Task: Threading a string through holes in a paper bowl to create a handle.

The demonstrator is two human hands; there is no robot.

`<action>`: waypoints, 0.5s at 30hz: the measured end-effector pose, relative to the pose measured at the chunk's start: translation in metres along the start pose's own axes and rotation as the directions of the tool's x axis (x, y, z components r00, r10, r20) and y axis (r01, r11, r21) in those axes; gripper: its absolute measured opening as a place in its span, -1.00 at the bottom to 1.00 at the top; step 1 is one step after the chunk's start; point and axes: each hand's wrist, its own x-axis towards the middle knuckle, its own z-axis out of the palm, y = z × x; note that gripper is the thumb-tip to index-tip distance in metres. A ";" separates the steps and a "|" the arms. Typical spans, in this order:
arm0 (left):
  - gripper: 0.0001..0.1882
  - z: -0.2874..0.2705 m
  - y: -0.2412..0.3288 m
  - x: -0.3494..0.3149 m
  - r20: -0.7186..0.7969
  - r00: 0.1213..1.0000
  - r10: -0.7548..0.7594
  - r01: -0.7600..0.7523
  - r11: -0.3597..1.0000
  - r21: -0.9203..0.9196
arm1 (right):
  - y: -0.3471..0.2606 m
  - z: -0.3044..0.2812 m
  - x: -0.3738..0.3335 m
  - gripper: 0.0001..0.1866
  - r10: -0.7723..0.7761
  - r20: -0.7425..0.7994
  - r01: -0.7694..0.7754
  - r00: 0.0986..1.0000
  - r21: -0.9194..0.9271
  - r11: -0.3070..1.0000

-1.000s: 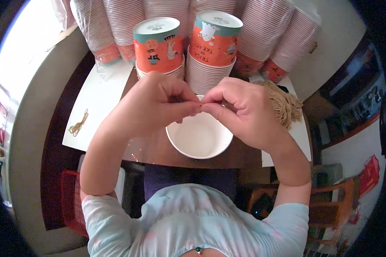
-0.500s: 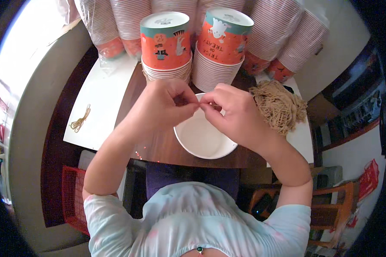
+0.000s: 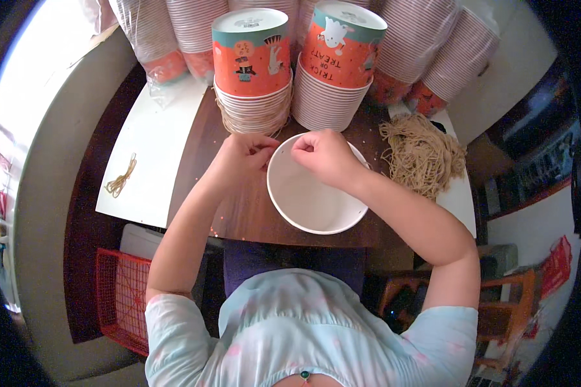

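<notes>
A white paper bucket (image 3: 316, 200) stands with its mouth up in front of me, and small holes show near its rim. My left hand (image 3: 244, 155) is closed in a pinch just outside the bucket's upper left rim. Over the bucket's mouth, inside that same rim, my right hand (image 3: 327, 156) has its fingers curled together. Whatever either hand pinches is hidden or too small to make out. A heap of tan cords (image 3: 423, 155) lies to the right of the bucket.
Behind the bucket are two upside-down stacks of orange printed buckets, a left stack (image 3: 250, 61) with cords around it and a right stack (image 3: 342, 48). Bagged stacks (image 3: 413, 45) line the back. A small cord bundle (image 3: 121, 177) lies on the left white board (image 3: 145, 148).
My hands have come apart from their fingertip-to-fingertip pinch above the bucket's far rim. The left has dropped outside the rim, the right over the mouth. The camera view has shifted slightly.
</notes>
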 end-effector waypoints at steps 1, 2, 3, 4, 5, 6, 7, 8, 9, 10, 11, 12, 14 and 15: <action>-0.79 0.000 0.001 0.001 0.011 1.000 -0.015 0.015 1.000 0.004 | 0.002 0.001 0.002 -0.86 -0.011 -0.015 0.010 1.000 -0.028 1.000; -0.79 0.000 0.001 0.002 0.013 1.000 -0.015 0.015 1.000 0.003 | 0.003 0.003 0.003 -0.85 -0.022 -0.029 0.021 0.999 -0.056 0.998; -0.78 -0.001 0.000 0.002 0.021 1.000 -0.010 0.009 1.000 0.007 | 0.005 0.005 0.004 -0.85 -0.020 -0.031 0.019 0.999 -0.056 0.998; -0.78 -0.001 -0.001 0.003 0.028 1.000 -0.005 0.004 1.000 0.011 | 0.006 0.007 0.006 -0.84 -0.026 -0.050 0.023 0.998 -0.068 0.997; -0.78 -0.001 -0.002 0.003 0.028 1.000 -0.005 0.004 1.000 0.010 | 0.007 0.008 0.006 -0.83 -0.033 -0.070 0.027 0.997 -0.080 0.996; -0.78 -0.001 -0.002 0.003 0.034 0.999 -0.005 0.005 1.000 0.002 | 0.006 0.008 0.007 -0.83 -0.032 -0.070 0.027 0.997 -0.081 0.996; -0.78 -0.001 -0.002 0.003 0.039 0.999 -0.005 0.006 1.000 -0.007 | 0.006 0.008 0.007 -0.85 -0.017 -0.051 0.014 0.999 -0.073 0.997; -0.78 -0.002 -0.003 0.003 0.039 0.999 -0.006 0.006 1.000 -0.008 | 0.006 0.008 0.008 -0.86 -0.003 -0.033 0.001 0.999 -0.065 0.998; -0.79 -0.002 -0.005 0.003 0.040 0.999 0.016 -0.017 1.000 0.026 | 0.006 0.009 0.009 -0.86 -0.002 -0.033 0.000 0.999 -0.065 0.998; -0.79 -0.002 -0.005 0.004 0.046 0.998 0.038 -0.040 0.997 0.059 | 0.006 0.010 0.009 -0.86 -0.029 -0.040 0.025 0.999 -0.083 0.996; -0.79 -0.001 -0.003 0.003 0.049 0.998 0.037 -0.040 0.997 0.058 | 0.005 0.011 0.009 -0.86 -0.055 -0.046 0.050 0.997 -0.102 0.994; -0.79 0.000 0.002 0.002 0.067 0.998 -0.001 -0.002 1.000 0.031 | 0.003 0.011 0.009 -0.86 -0.053 -0.048 0.048 0.997 -0.101 0.994; -0.79 0.001 0.003 -0.001 0.082 0.996 -0.038 0.038 0.999 0.006 | -0.006 0.009 0.009 -0.86 0.020 0.007 -0.018 1.000 -0.165 0.986; -0.80 0.003 0.000 -0.002 0.076 0.997 -0.007 0.007 1.000 -0.004 | -0.008 0.009 0.007 -0.86 0.019 0.008 -0.017 1.000 -0.164 0.986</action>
